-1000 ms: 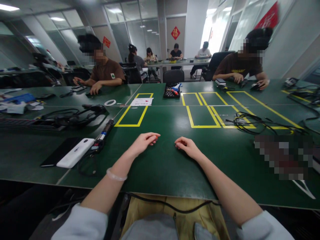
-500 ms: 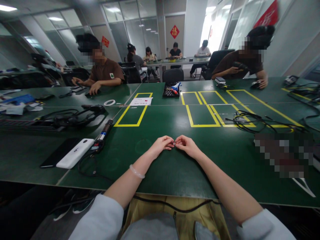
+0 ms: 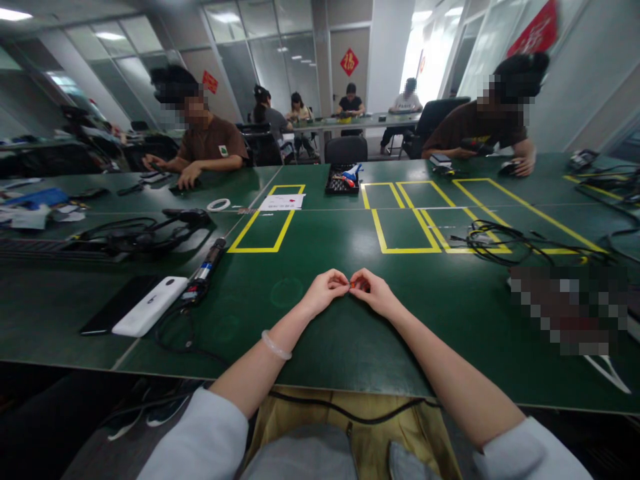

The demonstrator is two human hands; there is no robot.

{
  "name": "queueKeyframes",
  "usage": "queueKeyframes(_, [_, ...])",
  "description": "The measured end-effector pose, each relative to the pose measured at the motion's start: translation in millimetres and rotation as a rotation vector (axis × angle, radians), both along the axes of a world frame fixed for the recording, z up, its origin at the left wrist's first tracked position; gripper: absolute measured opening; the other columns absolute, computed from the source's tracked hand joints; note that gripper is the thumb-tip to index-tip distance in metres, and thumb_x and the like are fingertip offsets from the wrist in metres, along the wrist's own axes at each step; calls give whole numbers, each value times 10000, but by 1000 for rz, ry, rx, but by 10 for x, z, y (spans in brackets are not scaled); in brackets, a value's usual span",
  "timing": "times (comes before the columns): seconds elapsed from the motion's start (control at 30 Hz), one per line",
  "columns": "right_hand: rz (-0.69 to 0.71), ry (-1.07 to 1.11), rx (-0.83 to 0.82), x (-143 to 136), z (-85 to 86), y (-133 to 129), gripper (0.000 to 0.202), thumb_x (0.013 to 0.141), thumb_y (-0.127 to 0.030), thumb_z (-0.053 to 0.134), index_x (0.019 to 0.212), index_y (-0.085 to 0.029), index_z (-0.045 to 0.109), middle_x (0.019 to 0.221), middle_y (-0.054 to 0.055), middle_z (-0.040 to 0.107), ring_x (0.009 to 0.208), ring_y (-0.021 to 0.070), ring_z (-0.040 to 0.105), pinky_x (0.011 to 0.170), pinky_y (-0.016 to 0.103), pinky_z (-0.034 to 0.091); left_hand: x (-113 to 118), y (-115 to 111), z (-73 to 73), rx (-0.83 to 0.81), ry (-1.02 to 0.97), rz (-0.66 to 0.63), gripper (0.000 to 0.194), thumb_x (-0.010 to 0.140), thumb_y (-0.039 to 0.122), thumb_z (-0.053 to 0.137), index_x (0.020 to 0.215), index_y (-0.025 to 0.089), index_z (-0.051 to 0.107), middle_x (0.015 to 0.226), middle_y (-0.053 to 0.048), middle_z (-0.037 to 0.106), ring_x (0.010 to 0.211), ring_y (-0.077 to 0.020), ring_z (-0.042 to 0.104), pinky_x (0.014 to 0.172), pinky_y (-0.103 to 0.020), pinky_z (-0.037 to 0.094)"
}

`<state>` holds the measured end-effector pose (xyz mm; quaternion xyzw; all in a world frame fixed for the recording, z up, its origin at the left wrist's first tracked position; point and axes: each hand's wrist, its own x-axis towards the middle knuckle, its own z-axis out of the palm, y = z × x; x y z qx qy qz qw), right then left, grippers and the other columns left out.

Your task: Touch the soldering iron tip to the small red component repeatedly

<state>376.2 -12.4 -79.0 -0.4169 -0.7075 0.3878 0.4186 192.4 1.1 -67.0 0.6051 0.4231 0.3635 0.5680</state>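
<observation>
Fingertip to fingertip, my left hand (image 3: 326,292) and my right hand (image 3: 375,293) meet just above the green table (image 3: 350,353). Pinched between them is a small piece (image 3: 353,285) with orange and grey on it, too tiny and covered to name. My right fingers curl around the orange part. The left thumb and index finger press at its left side. A pale bangle (image 3: 275,345) circles my left wrist.
Left of me lie a white power bank or phone (image 3: 151,307), a dark tablet-like slab (image 3: 119,305) and a black cylindrical tool (image 3: 206,270). Ahead are yellow tape outlines (image 3: 254,251) and a black tray (image 3: 342,181). Black cables (image 3: 493,241) lie right. Co-workers sit opposite.
My fingers have shifted slightly around the small piece, and its orange part now shows in my right fingers. The right-hand co-worker has lowered the dark object in one hand.
</observation>
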Motion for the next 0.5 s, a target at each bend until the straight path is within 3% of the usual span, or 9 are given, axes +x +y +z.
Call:
queueKeyframes(0.17, [-15,-12,-11,14,-9,18,187,782,-286,631,928,-179,581,764,-3,597,651,125,537,599,250,425,-62,-3,110,95,135,-11,360,705,293,714,1003,141,580,1011,-81,642,884,-148,632,858,-331,491])
queueKeyframes(0.27, [-31,-29,-51,30,-17,31,183,772,-281,641,913,-173,596,704,-19,568,595,112,491,574,241,401,-355,-3,296,191,391,-1,421,760,360,653,1130,172,581,1170,-109,596,1033,-199,602,914,-365,478])
queueKeyframes(0.37, [-27,-23,-73,42,-14,33,191,765,-273,647,916,-166,600,696,-21,558,592,109,480,580,239,396,-980,12,456,343,766,87,495,808,455,566,1237,208,551,1264,-103,545,1154,-249,540,975,-405,440])
queueKeyframes(0.5, [-16,-16,-87,45,-7,29,191,766,-268,643,921,-164,599,697,-21,555,599,111,482,585,240,395,-2119,2,527,351,1369,439,632,811,479,516,1339,135,466,1356,-189,463,1231,-368,451,973,-488,398])
